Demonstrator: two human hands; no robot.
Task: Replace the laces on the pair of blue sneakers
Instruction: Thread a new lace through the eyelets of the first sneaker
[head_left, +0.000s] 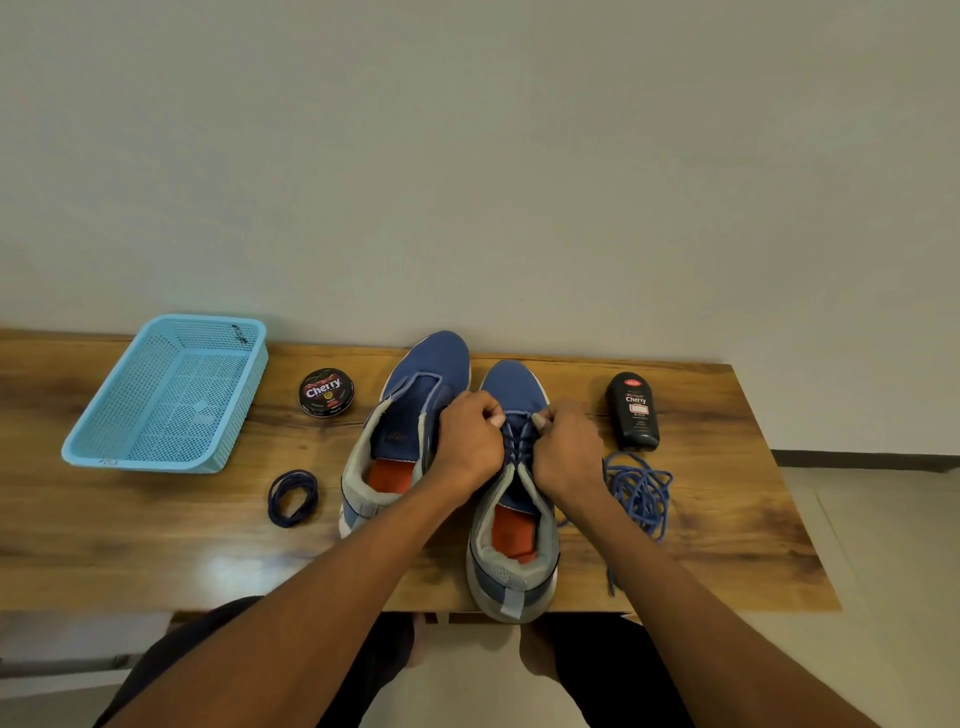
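From my seat, the dark coiled lace (292, 498) lies on the counter (156, 540) left of the unlaced left sneaker (400, 431), well clear of both hands. My left hand (470, 439) sits curled over the right sneaker (511, 519), its fingertips pinching the blue lace (514, 441) at the upper rows; my right hand (566, 447) pinches the same lace from the other side, just beside it. I judge the step to be working this lace through the eyelets, so I would draw one crossing at a time, evenly from both sides, and keep the shoe pinned so it doesn't slide. A loose blue lace pile (641, 491) lies right of that hand.
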